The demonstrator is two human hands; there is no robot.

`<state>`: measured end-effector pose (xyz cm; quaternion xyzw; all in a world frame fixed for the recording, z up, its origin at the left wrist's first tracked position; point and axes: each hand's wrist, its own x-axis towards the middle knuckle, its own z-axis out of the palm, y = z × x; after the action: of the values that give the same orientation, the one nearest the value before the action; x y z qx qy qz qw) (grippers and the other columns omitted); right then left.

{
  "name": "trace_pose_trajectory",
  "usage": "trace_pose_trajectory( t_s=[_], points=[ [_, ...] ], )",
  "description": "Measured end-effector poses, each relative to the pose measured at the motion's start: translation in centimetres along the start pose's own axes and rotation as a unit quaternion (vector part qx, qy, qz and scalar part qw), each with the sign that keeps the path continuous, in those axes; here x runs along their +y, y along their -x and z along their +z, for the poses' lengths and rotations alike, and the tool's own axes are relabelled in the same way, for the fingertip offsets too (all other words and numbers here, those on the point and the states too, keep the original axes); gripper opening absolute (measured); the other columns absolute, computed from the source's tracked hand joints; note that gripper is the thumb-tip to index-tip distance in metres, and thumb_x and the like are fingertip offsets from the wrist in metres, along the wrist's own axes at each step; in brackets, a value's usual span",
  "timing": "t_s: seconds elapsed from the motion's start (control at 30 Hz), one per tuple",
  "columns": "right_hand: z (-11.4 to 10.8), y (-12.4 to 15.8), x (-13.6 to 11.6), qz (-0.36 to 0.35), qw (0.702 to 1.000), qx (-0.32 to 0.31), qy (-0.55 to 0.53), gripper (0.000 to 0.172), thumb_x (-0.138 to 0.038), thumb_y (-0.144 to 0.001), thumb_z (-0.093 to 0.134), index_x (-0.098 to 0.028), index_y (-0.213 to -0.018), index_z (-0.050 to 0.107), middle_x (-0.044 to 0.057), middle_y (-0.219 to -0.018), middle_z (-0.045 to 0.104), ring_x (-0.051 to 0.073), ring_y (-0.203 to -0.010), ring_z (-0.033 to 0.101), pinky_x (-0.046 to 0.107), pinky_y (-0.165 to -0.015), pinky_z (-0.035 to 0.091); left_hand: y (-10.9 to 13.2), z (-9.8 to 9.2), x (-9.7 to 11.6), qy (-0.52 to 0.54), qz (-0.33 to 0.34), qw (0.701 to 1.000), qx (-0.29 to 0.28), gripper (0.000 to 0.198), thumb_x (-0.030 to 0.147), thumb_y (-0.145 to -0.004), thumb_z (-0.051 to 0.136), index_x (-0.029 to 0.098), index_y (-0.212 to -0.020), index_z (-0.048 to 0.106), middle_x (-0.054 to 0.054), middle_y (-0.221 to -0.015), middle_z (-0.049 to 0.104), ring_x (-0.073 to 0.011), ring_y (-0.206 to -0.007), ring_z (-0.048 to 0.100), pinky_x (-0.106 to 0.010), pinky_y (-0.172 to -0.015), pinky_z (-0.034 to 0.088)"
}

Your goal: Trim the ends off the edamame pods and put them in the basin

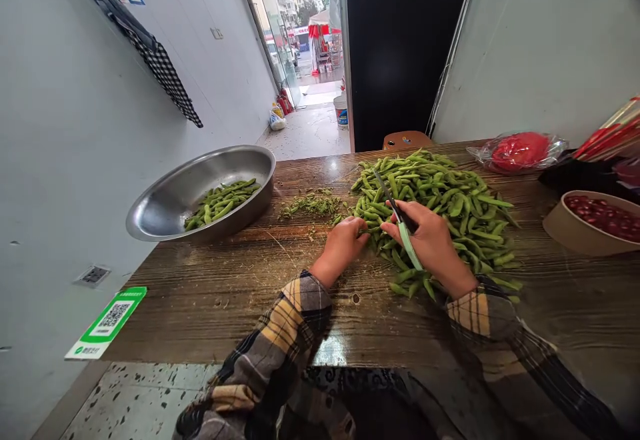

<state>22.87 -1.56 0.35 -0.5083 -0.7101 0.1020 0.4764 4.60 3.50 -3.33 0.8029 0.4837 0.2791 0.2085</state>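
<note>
While the right hand (429,232) grips scissors (409,248) aimed forward-left, the left hand (344,245) seemingly pinches a pod (365,231) left of them.

Basin (160,207) left, pile of pods (470,227) right, on one table (240,313)
Pods also lie in the basin, at the table's left edge; trimmings (315,206) lie between basin and pile. Right of the pile stands a bowl (575,232), a package (520,152) behind it; beyond the table is a stool (423,140).

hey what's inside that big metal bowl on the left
The metal bowl holds a small heap of green pods, with bare metal showing behind them. Whatever lies beneath the top pods is covered and can't be seen.
</note>
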Motion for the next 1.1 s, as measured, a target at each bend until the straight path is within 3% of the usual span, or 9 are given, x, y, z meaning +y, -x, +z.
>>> trace_pose_trajectory(
  t_s=[0.1,0.23,0.43,0.67,0.83,1.1],
  points=[
    [0.1,0.0,0.0,-0.012,1.0,-0.003,-0.003,0.037,-0.043,-0.084,0.063,-0.018,-0.111,0.064,0.008,-0.091,0.069,0.024,-0.085,0.065,0.037,-0.077,0.051,0.1,-0.3,-0.2,0.012,0.002,1.0,0.005,0.004,0.016,-0.076,0.063,0.017,-0.072,0.061,-0.003,-0.079,0.061,-0.0165,-0.078,0.054,-0.028,-0.071,0.039],
    [0.1,0.1,-0.3,-0.011,1.0,-0.007,0.0,0.037,-0.043,-0.084,0.064,-0.018,-0.111,0.064,0.009,-0.092,0.07,0.025,-0.087,0.066,0.038,-0.079,0.051,1.3,-2.2,-0.1,0.145,-0.055,0.987,0.031,0.011,0.022,-0.076,0.066,0.016,-0.07,0.059,0.001,-0.069,0.056,-0.0119,-0.067,0.049,-0.024,-0.063,0.037],
    [0.2,0.6,-0.4,-0.021,0.998,-0.054,0.012,0.04,-0.042,-0.084,0.064,-0.018,-0.117,0.062,0.009,-0.099,0.068,0.024,-0.089,0.065,0.036,-0.077,0.052,3.9,-5.0,0.0,0.416,-0.154,0.896,0.036,0.03,0.039,-0.073,0.071,0.016,-0.09,0.062,0.005,-0.064,0.053,-0.0047,-0.046,0.038,-0.02,-0.046,0.029],
    [0.7,1.0,-0.8,-0.025,0.988,-0.148,0.048,0.043,-0.039,-0.082,0.068,-0.02,-0.12,0.06,0.007,-0.102,0.065,0.02,-0.079,0.064,0.034,-0.072,0.053,4.9,-5.8,0.4,0.518,-0.162,0.838,0.058,0.031,0.035,-0.071,0.075,0.015,-0.089,0.059,0.003,-0.068,0.058,-0.0018,-0.043,0.037,-0.017,-0.041,0.023],
    [0.7,1.1,-1.4,-0.026,0.98,-0.187,0.055,0.048,-0.037,-0.08,0.071,-0.022,-0.124,0.058,0.006,-0.105,0.064,0.018,-0.073,0.063,0.034,-0.07,0.053,5.1,-5.4,0.7,0.498,-0.142,0.854,0.052,0.028,0.035,-0.074,0.073,0.016,-0.087,0.058,0.005,-0.064,0.053,-0.0018,-0.042,0.036,-0.017,-0.042,0.025],
    [0.8,1.4,-1.7,-0.04,0.98,-0.186,0.051,0.053,-0.039,-0.079,0.071,-0.024,-0.127,0.055,0.007,-0.109,0.064,0.018,-0.077,0.064,0.035,-0.071,0.054,5.5,-4.9,1.2,0.444,-0.114,0.889,0.013,0.028,0.038,-0.074,0.073,0.016,-0.083,0.058,0.006,-0.061,0.047,-0.0036,-0.045,0.036,-0.019,-0.043,0.026]
  ],
)
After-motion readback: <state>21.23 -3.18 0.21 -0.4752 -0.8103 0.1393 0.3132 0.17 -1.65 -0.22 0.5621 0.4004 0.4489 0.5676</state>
